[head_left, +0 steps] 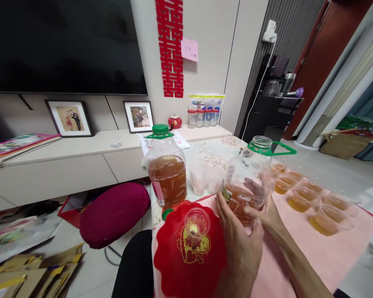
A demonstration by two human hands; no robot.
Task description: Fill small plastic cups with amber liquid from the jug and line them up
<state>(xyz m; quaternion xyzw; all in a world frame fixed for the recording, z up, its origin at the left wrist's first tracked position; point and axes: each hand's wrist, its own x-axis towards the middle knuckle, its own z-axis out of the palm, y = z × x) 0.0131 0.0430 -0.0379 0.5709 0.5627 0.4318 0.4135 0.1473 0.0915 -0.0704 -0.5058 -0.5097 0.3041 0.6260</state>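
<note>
Uncapped plastic jug [244, 192] with green handle is held between both hands over pink cloth [275, 252], right of red tray; roughly upright, amber liquid in lower part, base hidden so can't tell if it touches the cloth. Left hand [240, 238]: fingers straight and close together, pressed along jug's lower near-left side. Right hand [264, 211]: wrapped round lower right side, thumb in front, fingers behind, seen through the clear wall. Red tray [170, 269], scalloped rim, gold heart print, sits just left of left hand; one clear plastic cup [197, 223] on it. Green cap [167, 214] beside tray rim. Second plastic jug [168, 178], green cap on, fuller with amber liquid, stands behind tray. Stacked clear cups [199, 178] between the two jugs. Cups of amber liquid [303, 198] grouped right of the held jug, on same surface. Magenta stool [115, 213] left of surface, cardboard [37, 273] on floor. Behind: cabinet [112, 145] with framed photos [71, 118], red pot [175, 121], red-lidded jars [203, 119]
</note>
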